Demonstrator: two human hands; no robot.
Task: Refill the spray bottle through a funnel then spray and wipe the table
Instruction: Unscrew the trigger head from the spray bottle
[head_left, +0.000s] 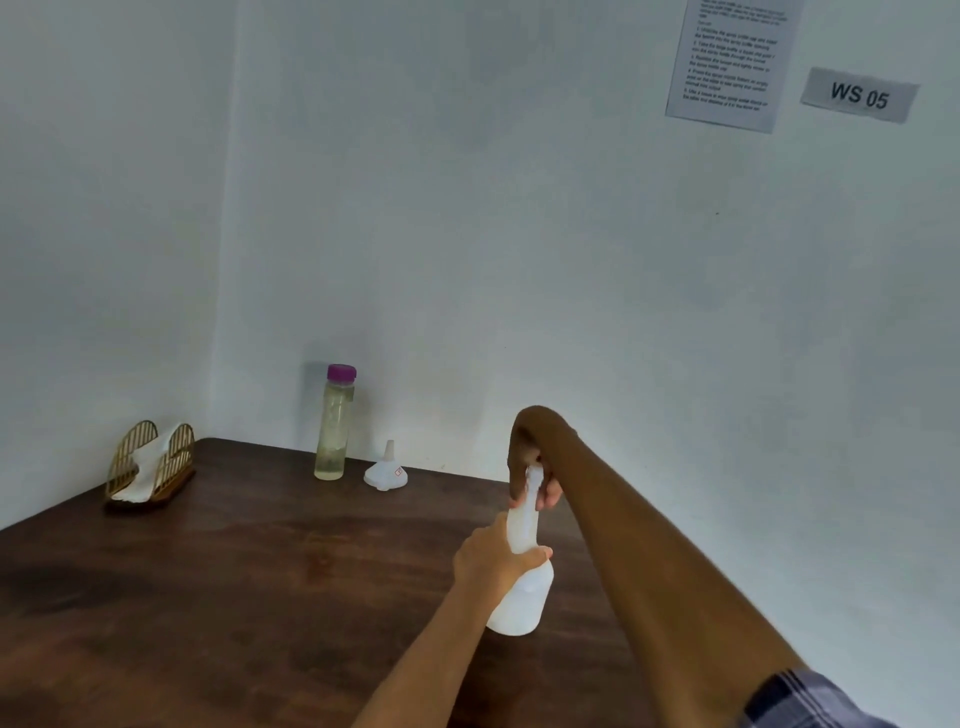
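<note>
A white translucent spray bottle (522, 597) stands upright on the dark wooden table (249, 571), right of centre. My left hand (491, 564) grips its neck from the left. My right hand (535, 467) comes down from above and grips the spray head at the top, wrist bent over it. A clear refill bottle with a purple cap (332, 423) holds pale liquid and stands at the back by the wall. A small white funnel (385, 470) rests upside down beside it, spout up.
A gold wire napkin holder (150, 465) with white tissues sits at the table's back left corner. Walls close the table in at the back and left. A printed sheet (730, 60) and a "WS 05" label (860, 95) hang on the wall.
</note>
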